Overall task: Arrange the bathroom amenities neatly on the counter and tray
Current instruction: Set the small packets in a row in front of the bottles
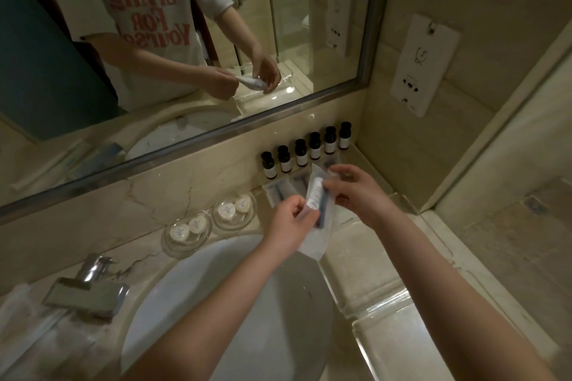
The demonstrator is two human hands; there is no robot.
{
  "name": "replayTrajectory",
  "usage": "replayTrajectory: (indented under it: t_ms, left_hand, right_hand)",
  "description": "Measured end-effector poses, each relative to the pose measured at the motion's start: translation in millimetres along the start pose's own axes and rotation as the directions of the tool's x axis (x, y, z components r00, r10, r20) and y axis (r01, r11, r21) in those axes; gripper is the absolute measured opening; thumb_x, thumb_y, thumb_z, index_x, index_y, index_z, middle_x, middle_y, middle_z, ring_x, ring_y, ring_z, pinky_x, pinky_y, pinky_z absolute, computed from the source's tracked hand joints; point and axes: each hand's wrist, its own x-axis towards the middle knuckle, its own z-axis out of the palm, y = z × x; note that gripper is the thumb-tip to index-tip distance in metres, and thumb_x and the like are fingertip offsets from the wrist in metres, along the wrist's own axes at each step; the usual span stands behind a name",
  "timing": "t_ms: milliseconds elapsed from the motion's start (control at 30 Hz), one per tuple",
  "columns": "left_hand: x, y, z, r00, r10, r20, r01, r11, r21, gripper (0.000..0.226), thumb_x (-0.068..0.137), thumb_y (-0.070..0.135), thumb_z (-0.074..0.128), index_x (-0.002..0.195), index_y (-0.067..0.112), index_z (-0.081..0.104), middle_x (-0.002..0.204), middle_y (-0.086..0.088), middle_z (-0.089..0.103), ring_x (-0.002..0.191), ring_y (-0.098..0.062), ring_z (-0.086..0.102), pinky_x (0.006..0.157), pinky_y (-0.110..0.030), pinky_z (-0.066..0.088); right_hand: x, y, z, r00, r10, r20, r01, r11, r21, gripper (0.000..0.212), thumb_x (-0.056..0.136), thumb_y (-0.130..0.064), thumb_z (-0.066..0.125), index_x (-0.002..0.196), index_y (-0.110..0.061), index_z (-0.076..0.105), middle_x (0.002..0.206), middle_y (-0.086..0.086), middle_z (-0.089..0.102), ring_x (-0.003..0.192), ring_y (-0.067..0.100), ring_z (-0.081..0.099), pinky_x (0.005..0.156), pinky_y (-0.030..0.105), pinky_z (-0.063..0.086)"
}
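Note:
Both hands hold one clear plastic amenity packet (312, 244) with a white tube and a dark handle inside, just above the sink's far edge. My left hand (289, 219) pinches its lower middle. My right hand (353, 187) grips its upper end. Behind the hands, two similar razor packets (278, 192) lie flat on the counter. Several small dark bottles (306, 150) with white labels stand in a row along the wall under the mirror. Two round glass dishes (233, 210) (187, 233) each hold two wrapped round soaps.
The white sink basin (223, 303) fills the near middle, with a chrome faucet (88, 284) to its left. Wrapped packets lie blurred at the far left (34, 318). A clear tray edge (380, 297) sits on the marble counter at right. A mirror (185, 40) spans the back wall.

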Motion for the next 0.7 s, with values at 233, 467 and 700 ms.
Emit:
replayTrajectory:
  t_ms: [233,467,700]
  left_hand:
    - [34,-14,22,0.996,-0.072,0.057,0.066,0.992,0.105,0.011,0.087,0.02,0.06,0.095,0.013,0.062,0.094,-0.002,0.063,0.09,-0.017,0.059,0.082,-0.027,0.047]
    - [67,-29,11,0.998,0.049,0.03,-0.058,0.837,0.544,0.038,0.091,0.024,0.052,0.127,0.012,0.052,0.136,-0.007,0.048,0.125,-0.023,0.043,0.104,-0.03,0.034]
    - [72,-41,2,0.985,-0.023,0.17,-0.118,0.629,0.769,0.054,0.094,0.03,0.043,0.144,0.016,0.029,0.155,-0.007,0.019,0.144,-0.022,0.011,0.116,-0.036,0.014]
  right_hand:
    - [28,0,-39,0.955,-0.087,-0.285,0.048,0.988,-0.144,0.03,0.076,-0.001,0.071,0.099,-0.016,0.06,0.104,0.006,0.061,0.091,0.023,0.059,0.077,0.031,0.049]
    - [86,-36,-75,0.944,-0.27,-0.189,0.07,0.726,-0.684,0.034,0.08,0.002,0.064,0.112,-0.01,0.059,0.102,0.001,0.057,0.089,0.014,0.05,0.075,0.026,0.039]
    - [124,-14,-81,0.966,-0.248,-0.071,0.1,0.611,-0.785,0.041,0.082,-0.002,0.063,0.121,-0.01,0.057,0.116,0.009,0.059,0.097,0.02,0.053,0.074,0.024,0.041]
